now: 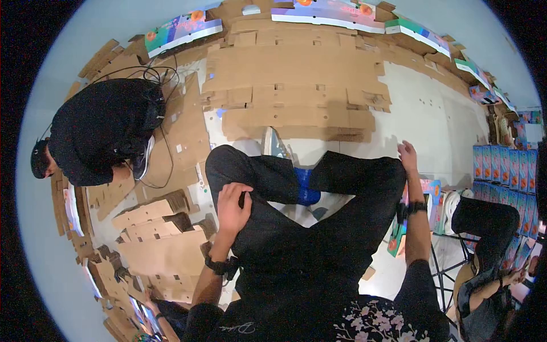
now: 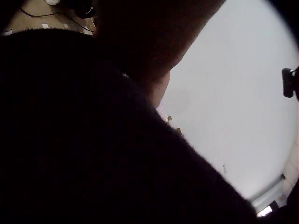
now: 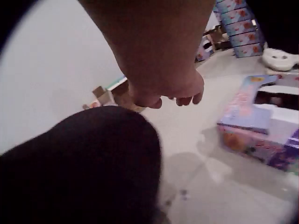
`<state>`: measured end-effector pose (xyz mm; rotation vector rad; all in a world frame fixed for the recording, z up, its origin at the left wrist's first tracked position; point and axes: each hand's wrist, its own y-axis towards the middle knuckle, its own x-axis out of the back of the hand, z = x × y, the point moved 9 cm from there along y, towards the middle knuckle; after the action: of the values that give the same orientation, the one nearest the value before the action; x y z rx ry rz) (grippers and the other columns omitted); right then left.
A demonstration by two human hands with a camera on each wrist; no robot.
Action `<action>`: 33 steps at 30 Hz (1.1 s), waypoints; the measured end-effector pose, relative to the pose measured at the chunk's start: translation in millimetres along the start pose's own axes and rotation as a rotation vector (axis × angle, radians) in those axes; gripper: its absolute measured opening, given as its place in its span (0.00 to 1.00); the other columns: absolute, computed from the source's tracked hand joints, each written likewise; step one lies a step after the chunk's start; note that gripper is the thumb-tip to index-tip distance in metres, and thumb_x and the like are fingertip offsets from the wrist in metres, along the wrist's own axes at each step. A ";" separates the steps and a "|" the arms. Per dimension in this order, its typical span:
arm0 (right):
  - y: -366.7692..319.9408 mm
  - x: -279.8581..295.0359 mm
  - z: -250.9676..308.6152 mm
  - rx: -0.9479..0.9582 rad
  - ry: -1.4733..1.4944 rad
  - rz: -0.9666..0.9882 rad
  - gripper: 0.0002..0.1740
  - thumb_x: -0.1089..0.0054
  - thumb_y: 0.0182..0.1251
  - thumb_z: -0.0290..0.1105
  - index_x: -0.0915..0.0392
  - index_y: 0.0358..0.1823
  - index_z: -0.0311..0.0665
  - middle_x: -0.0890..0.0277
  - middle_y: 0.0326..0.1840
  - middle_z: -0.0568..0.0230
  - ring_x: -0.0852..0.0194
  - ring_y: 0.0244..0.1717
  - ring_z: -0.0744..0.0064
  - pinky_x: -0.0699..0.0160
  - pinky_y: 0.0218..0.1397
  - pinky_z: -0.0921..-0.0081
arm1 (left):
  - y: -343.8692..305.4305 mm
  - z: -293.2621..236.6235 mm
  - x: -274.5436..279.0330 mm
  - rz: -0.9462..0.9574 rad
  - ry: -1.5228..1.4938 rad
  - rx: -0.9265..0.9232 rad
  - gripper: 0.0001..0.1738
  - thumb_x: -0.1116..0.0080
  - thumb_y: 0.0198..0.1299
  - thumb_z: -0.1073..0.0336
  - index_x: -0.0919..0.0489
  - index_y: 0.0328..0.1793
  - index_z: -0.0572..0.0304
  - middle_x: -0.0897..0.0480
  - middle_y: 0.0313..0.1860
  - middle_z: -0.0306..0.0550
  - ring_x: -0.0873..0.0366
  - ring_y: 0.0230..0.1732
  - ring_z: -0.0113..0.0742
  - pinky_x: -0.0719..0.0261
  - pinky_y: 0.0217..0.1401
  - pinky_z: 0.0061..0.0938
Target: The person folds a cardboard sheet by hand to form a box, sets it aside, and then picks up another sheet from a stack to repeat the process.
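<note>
Pale floor (image 1: 424, 122) stretches beside flattened cardboard (image 1: 285, 64); hands (image 1: 234, 210) (image 1: 408, 156) loosely open, empty, by knees (image 1: 227, 162).

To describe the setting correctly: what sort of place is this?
Probably a packing room or storeroom: flattened brown cardboard sheets cover much of the pale floor, and blue-and-pink printed cartons stand stacked at right.

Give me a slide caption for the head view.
Left hand on one thigh, right hand beside the opposite knee, flattened cardboard on the floor ahead.
</note>
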<state>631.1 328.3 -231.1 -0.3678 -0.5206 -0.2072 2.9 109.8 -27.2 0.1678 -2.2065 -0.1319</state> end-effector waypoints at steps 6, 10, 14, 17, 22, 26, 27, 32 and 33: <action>90.8 -89.6 -1.0 0.051 -0.248 0.115 0.36 0.34 0.68 0.45 0.31 0.72 0.32 0.18 0.56 0.51 0.19 0.54 0.60 0.23 0.63 0.71 | 1.6 10.2 -2.1 -0.024 -0.066 0.037 0.07 0.40 0.57 0.75 0.18 0.40 0.56 0.18 0.42 0.45 0.22 0.48 0.49 0.27 0.52 0.39; 68.8 -135.5 42.0 -0.013 -0.103 0.076 0.36 0.33 0.64 0.52 0.24 0.64 0.30 0.14 0.50 0.52 0.17 0.52 0.59 0.21 0.58 0.70 | 5.9 11.8 -1.3 -0.039 -0.092 0.037 0.06 0.40 0.56 0.75 0.18 0.39 0.56 0.18 0.40 0.45 0.21 0.47 0.49 0.27 0.52 0.40; 60.4 -155.2 62.4 0.289 -0.367 -0.064 0.27 0.36 0.66 0.52 0.15 0.46 0.30 0.13 0.39 0.48 0.13 0.42 0.56 0.19 0.47 0.61 | 7.9 13.4 -1.9 -0.028 -0.089 0.039 0.06 0.40 0.57 0.76 0.18 0.39 0.56 0.17 0.40 0.45 0.21 0.47 0.49 0.26 0.51 0.39; 44.8 -164.7 103.0 0.413 -0.515 -0.081 0.25 0.39 0.68 0.49 0.16 0.39 0.28 0.15 0.30 0.47 0.14 0.36 0.54 0.18 0.43 0.59 | 10.5 14.1 -4.2 -0.023 -0.100 0.041 0.05 0.39 0.57 0.75 0.18 0.38 0.56 0.17 0.39 0.46 0.21 0.46 0.50 0.26 0.52 0.40; -10.4 -95.2 213.5 0.266 -0.083 -0.174 0.18 0.44 0.73 0.41 0.19 0.37 0.29 0.18 0.31 0.48 0.17 0.35 0.63 0.20 0.39 0.62 | 10.0 9.2 -4.7 -0.014 -0.074 0.038 0.06 0.39 0.57 0.75 0.18 0.39 0.56 0.17 0.40 0.46 0.21 0.46 0.50 0.26 0.52 0.39; -118.6 -82.5 265.2 -0.002 1.089 0.054 0.14 0.49 0.75 0.37 0.23 0.35 0.35 0.30 0.26 0.66 0.33 0.27 0.69 0.30 0.37 0.71 | 9.6 6.8 -6.3 0.010 -0.063 0.038 0.07 0.39 0.57 0.75 0.17 0.40 0.56 0.17 0.42 0.47 0.21 0.48 0.51 0.25 0.55 0.40; -155.3 -90.6 278.5 -0.035 1.285 0.179 0.12 0.49 0.75 0.37 0.26 0.36 0.37 0.34 0.26 0.68 0.37 0.26 0.70 0.33 0.36 0.73 | 9.3 4.4 -4.8 0.009 -0.100 0.032 0.08 0.39 0.57 0.74 0.17 0.43 0.56 0.16 0.44 0.48 0.21 0.50 0.51 0.25 0.56 0.40; -338.2 -136.3 339.3 0.031 1.236 0.963 0.14 0.47 0.76 0.39 0.28 0.51 0.35 0.28 0.31 0.64 0.32 0.27 0.71 0.30 0.34 0.73 | 12.8 -70.3 2.7 0.038 -0.238 -0.170 0.20 0.39 0.58 0.74 0.18 0.58 0.58 0.17 0.56 0.52 0.22 0.60 0.52 0.25 0.65 0.41; -368.4 -148.8 344.3 -0.030 1.202 1.089 0.16 0.44 0.76 0.38 0.27 0.56 0.36 0.22 0.35 0.64 0.25 0.33 0.72 0.26 0.39 0.74 | 11.4 -97.0 -1.9 0.094 -0.222 -0.314 0.26 0.38 0.59 0.73 0.23 0.66 0.61 0.21 0.65 0.54 0.25 0.65 0.53 0.26 0.69 0.41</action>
<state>246.7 141.6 75.0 -0.4380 0.8909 0.6128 80.9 118.0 30.9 -0.1308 -2.3741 -0.4596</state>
